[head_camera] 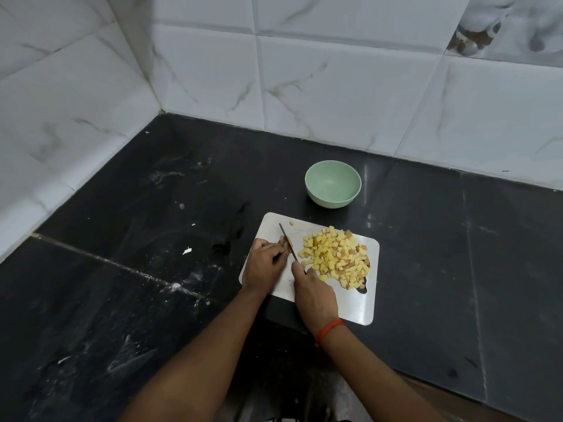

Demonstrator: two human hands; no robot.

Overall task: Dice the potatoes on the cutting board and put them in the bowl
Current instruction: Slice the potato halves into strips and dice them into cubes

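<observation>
While the right hand [315,295] grips the knife [288,242], the left hand [264,264] curls, contents hidden.

1. Two forearms, bare all the way down to the fingertips.
2. The right hand [313,295] wears one thing: a thin red-orange thread band [330,328], looped snug round the wrist.
3. The left hand [264,266] and its wrist are plain, bare skin.
</observation>
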